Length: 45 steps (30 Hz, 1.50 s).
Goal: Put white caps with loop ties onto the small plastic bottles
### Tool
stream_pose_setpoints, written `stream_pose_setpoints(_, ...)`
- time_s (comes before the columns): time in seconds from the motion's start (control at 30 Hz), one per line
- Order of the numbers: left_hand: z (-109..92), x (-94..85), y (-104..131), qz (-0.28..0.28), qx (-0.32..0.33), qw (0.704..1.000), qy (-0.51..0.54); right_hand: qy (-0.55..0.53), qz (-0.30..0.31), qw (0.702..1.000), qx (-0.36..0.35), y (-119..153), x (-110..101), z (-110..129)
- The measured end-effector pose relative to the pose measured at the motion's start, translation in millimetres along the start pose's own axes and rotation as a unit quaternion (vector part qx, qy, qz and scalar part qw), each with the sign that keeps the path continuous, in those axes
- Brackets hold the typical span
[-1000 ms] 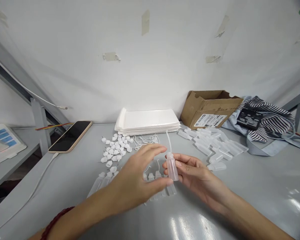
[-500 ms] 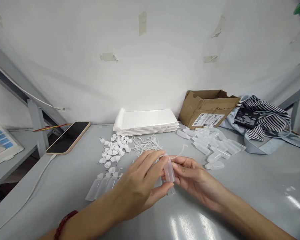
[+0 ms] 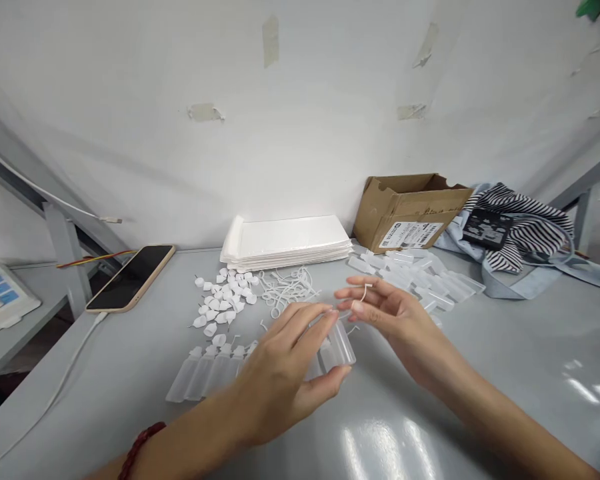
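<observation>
My left hand (image 3: 290,373) is closed around a small translucent plastic bottle (image 3: 341,347), thumb at its base and fingers near its neck. Beside its neck, my right hand (image 3: 387,313) has thumb and fingertips on a thin white cord (image 3: 365,292) with a bent end; the exact grip is partly hidden. A row of bottles with white tops (image 3: 200,373) lies to the left, partly behind my left hand. Beyond it are a heap of small white caps (image 3: 225,293) and a tangle of white cord loops (image 3: 290,287).
More loose bottles (image 3: 420,273) lie at the right, before an open cardboard box (image 3: 410,207). A stack of white envelopes (image 3: 290,240) stands against the wall. A charging phone (image 3: 133,277) is at the left. Striped cloth (image 3: 535,227) with a black pouch (image 3: 487,229) lies far right.
My right hand has moved up and away from the bottle, its fingers now at the cord. My left hand keeps its hold on the bottle, which is tilted more. The view has shifted slightly.
</observation>
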State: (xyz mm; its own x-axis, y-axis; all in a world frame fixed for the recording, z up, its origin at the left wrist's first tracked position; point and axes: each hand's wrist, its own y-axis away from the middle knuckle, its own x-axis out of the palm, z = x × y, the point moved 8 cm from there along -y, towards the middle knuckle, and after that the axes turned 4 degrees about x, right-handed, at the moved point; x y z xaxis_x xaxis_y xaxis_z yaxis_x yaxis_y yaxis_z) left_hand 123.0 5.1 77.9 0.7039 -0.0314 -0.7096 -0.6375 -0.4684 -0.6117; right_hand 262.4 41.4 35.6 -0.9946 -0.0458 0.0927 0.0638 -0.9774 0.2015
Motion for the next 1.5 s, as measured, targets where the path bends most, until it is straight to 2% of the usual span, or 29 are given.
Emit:
stream_pose_setpoints(0.1, 1.0, 17.3, -2.6, 0.065, -0.044, 0.997, -0.006, 0.100, -0.111, 0.985, -0.085, 2.4, -24.2, 23.9)
stream_pose_setpoints(0.17, 1.6, 29.1, -2.8, 0.104, -0.068, 0.992, -0.012, 0.196, -0.139, 0.962, -0.132, 7.4, -29.1, 38.3)
stream_pose_setpoints(0.23, 2.1, 39.2, -1.7, 0.137, -0.082, 0.987, -0.020, 0.296, -0.109, 0.938, -0.143, 9.4, -23.9, 42.1)
stream_pose_setpoints(0.3, 2.2, 47.3, 0.4, 0.164, -0.086, 0.982, -0.031, 0.372, -0.037, 0.917, -0.138, 9.8, -13.3, 36.4)
stream_pose_setpoints(0.37, 2.1, 51.7, 2.6, 0.179, -0.083, 0.979, -0.045, 0.420, 0.030, 0.896, -0.139, 10.6, -3.4, 27.2)
stream_pose_setpoints(0.47, 2.2, 53.6, 5.4, 0.193, -0.078, 0.977, -0.053, 0.469, 0.070, 0.867, -0.150, 10.5, 4.0, 15.7)
stream_pose_setpoints(0.73, 8.6, 52.3, 12.6, 0.224, -0.102, 0.969, -0.022, 0.530, 0.102, 0.828, -0.154, 7.6, 12.7, 5.3)
stream_pose_setpoints(0.9, 10.3, 54.6, 16.8, 0.234, -0.096, 0.967, -0.024, 0.528, 0.112, 0.828, -0.150, 8.1, 14.5, 4.7)
stream_pose_setpoints(1.03, 8.2, 50.0, 15.6, 0.222, -0.088, 0.971, -0.026, 0.518, 0.080, 0.839, -0.145, 3.1, 1.9, 9.7)
stream_pose_setpoints(1.13, 7.2, 42.7, 9.6, 0.212, -0.085, 0.973, -0.030, 0.533, 0.035, 0.830, -0.158, -2.7, -17.6, 18.1)
stream_pose_setpoints(1.23, 13.0, 26.6, -1.3, 0.178, -0.082, 0.979, -0.047, 0.592, -0.029, 0.791, -0.152, -7.7, -43.3, 26.1)
stream_pose_setpoints(1.33, 32.7, 6.6, -7.8, 0.160, -0.106, 0.979, -0.065, 0.662, -0.065, 0.741, -0.097, -9.6, -64.2, 25.9)
stream_pose_setpoints(1.5, 79.9, -16.8, 4.9, 0.195, -0.217, 0.952, -0.093, 0.781, -0.106, 0.615, 0.032, -1.1, -82.9, 15.9)
